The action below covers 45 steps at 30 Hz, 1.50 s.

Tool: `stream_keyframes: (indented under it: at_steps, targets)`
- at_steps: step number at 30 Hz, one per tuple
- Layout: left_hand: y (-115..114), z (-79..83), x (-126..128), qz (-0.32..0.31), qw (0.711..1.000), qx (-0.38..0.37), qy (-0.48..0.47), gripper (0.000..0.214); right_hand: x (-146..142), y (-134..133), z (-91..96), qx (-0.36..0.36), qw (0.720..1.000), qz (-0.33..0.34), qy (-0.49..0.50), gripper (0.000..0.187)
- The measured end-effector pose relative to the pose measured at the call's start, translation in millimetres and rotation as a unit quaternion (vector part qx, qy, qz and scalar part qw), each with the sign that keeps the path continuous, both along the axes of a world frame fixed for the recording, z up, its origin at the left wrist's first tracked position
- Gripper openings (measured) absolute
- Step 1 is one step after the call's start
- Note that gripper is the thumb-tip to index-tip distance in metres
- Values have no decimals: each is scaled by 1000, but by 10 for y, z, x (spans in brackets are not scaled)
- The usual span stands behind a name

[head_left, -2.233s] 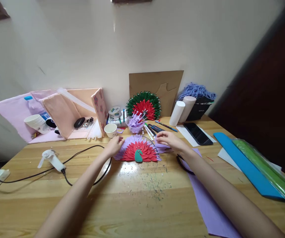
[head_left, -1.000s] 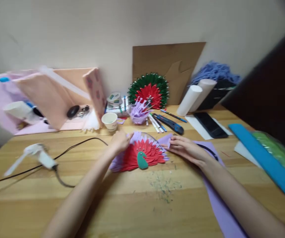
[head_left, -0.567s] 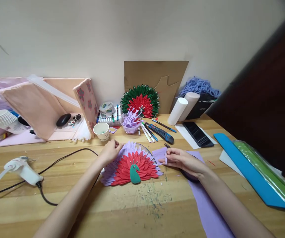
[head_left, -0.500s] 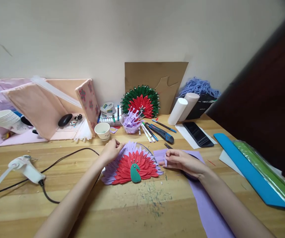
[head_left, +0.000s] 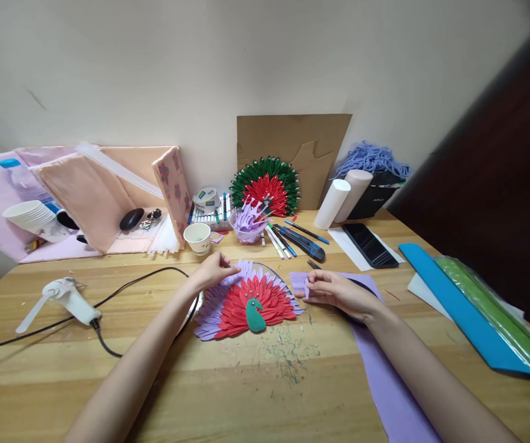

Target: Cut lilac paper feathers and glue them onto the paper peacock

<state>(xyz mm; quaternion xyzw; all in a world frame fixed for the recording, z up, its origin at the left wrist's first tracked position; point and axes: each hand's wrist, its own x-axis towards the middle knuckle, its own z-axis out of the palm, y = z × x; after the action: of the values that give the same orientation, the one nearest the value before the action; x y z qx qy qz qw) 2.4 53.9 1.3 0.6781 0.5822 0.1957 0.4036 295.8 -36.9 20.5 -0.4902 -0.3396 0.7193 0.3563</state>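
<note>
Lay flat near the middle of the wooden table point(head_left: 265, 394): paper peacock point(head_left: 246, 301), a half-round fan of pointed red petals ringed by lilac ones, with a smooth teal body at the lower centre. Touched its upper left rim with the left hand point(head_left: 213, 272), fingers curled close and narrow, tips on the outer lilac feathers; could not tell whether pinching or only resting. Pinched a small lilac strip point(head_left: 302, 287) between thumb and fingertips of the right hand point(head_left: 333, 290), just beside the fan's right edge and over a large lilac sheet point(head_left: 385, 381) running under the right forearm toward the table's near edge.

Found behind the fan, near but apart, a clear bowl point(head_left: 248, 224) bristling with cut lilac pieces, a paper cup point(head_left: 199, 237), loose pens point(head_left: 281, 239) and a dark utility knife point(head_left: 308, 245). Found against the wall a finished green-and-red fan point(head_left: 265, 187) leaning on brown cardboard point(head_left: 292, 138), two white rolls point(head_left: 333, 203) and a heap of blue yarn point(head_left: 370, 161).

Noted a white glue gun point(head_left: 68, 295) to the left, its black cord point(head_left: 144, 282) curving in beside the fan's left edge. Noted a black phone point(head_left: 370, 245), a blue foam sheet point(head_left: 458, 307) and a green roll point(head_left: 500, 320) in clear wrap toward the right edge.

Found bare glossy wood, flecked with green marks, between the fan and the near edge, open between both forearms.
</note>
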Motion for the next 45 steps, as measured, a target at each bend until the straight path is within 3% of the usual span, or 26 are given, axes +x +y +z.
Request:
stream_keyframes:
  at_steps: [5,8,13,22,25,30,33,38,45]
  targets:
    - [-52,12,80,-40,999,25,-22,73,-19,30,-23,53,995,-83,-29,29]
    - [-109,59,110,-82,994,56,48,77,-37,19,-31,41,998,-42,-1,27]
    - [-164,112,137,-121,985,62,110,64,-82,-25,-28,33,999,25,27,26]
    - [-182,81,231,-87,979,145,116,37,-136,-43,-13,27,1000,14,6,28]
    - [-222,168,252,-146,969,179,92,28,-154,-38,-22,20,1000,-2,3,30]
    - [-268,224,275,-244,956,142,76,25,-298,84,-40,65,995,-71,-6,30]
    - [-264,195,287,-241,957,141,74,26,-469,244,-32,114,991,-67,-30,28]
    - [-243,141,292,-231,963,122,62,20,-734,507,-66,146,979,-49,-131,9]
    - [-234,123,281,-228,968,97,33,13,-807,597,-152,164,965,-21,-205,8]
